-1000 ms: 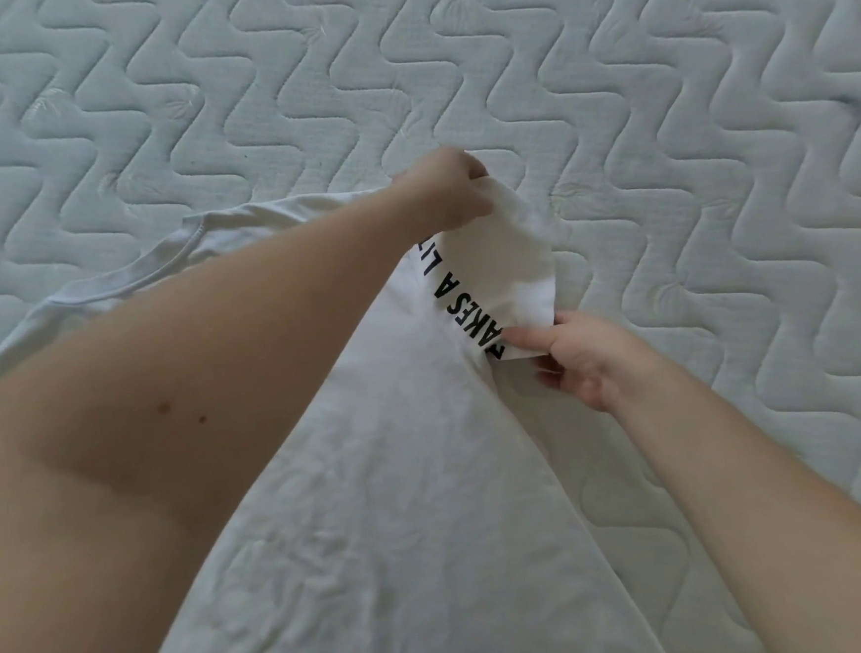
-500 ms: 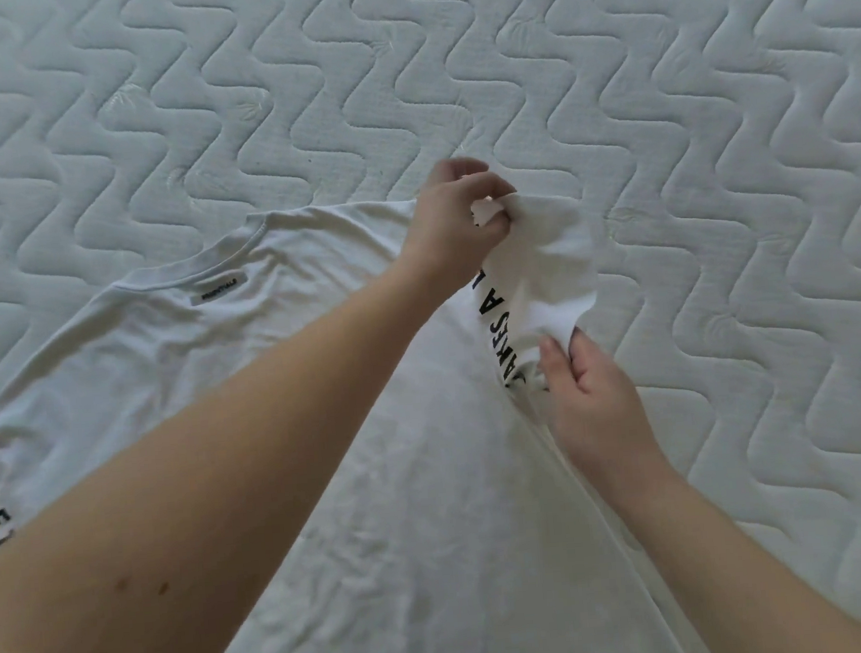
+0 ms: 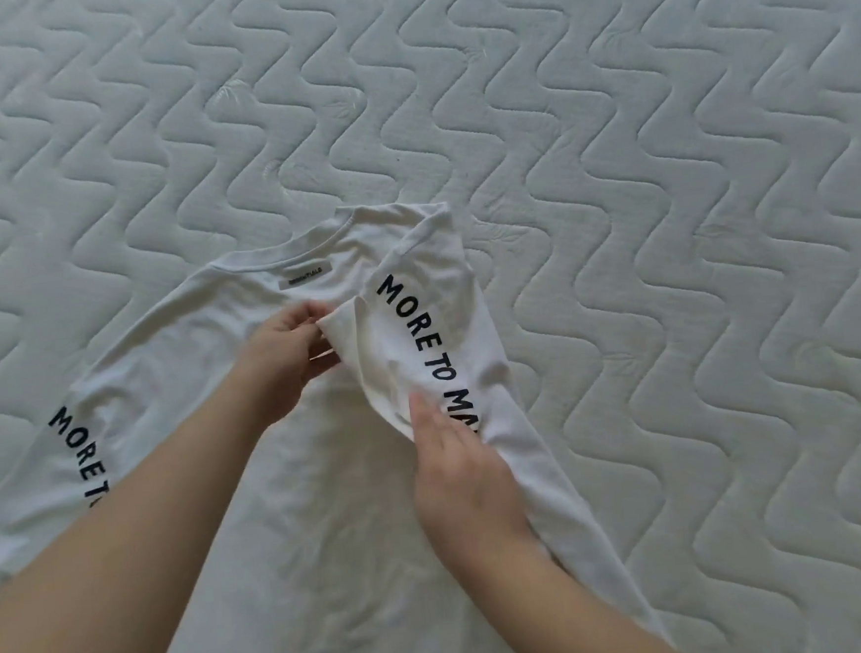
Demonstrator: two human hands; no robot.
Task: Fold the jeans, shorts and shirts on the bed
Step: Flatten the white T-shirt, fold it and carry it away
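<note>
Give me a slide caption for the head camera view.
Left hand pinches the folded-in sleeve of a white shirt while right hand presses it flat.

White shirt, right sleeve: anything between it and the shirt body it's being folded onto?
Nothing visible. The right sleeve already lies over the body of the white shirt. The left hand pinches its edge and the right hand rests flat on it. Only bare mattress surrounds them.

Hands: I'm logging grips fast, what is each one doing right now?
Left hand: pinching the sleeve's edge on the white shirt.
Right hand: open, fingers flat, pressing on the folded-in sleeve.
</note>
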